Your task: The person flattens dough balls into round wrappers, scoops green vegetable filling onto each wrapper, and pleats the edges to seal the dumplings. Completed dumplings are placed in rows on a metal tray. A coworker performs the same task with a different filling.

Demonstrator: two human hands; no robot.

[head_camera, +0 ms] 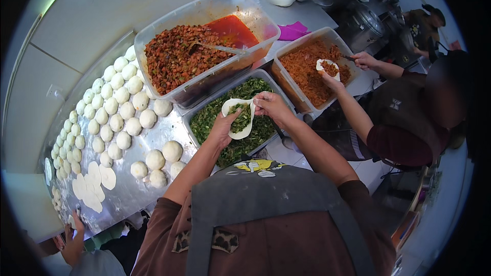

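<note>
A round dough wrapper [242, 134] rests in my left hand [221, 129], cupped around a mound of chopped green filling [241, 122]. My left thumb lies on the filling. With my fingertips, my right hand [274, 108] pinches the right edge of that wrapper, and the dough is drawn up there. Both hands are above a plastic tub of chopped green vegetable filling [205, 122]. Part of that tub is hidden by my hands and forearms. The handle of a dark ladle [287, 142] lies over the tub's right rim.
Filled dough balls [126, 110] stand in rows on the metal table [126, 195], with flat wrappers [92, 186] nearby. Behind stands a tub of red diced filling [184, 57]. At right, a co-worker's hands [333, 81] hold a wrapper over an orange-filling tub [303, 73]. Another person's hands [74, 237] work lower left.
</note>
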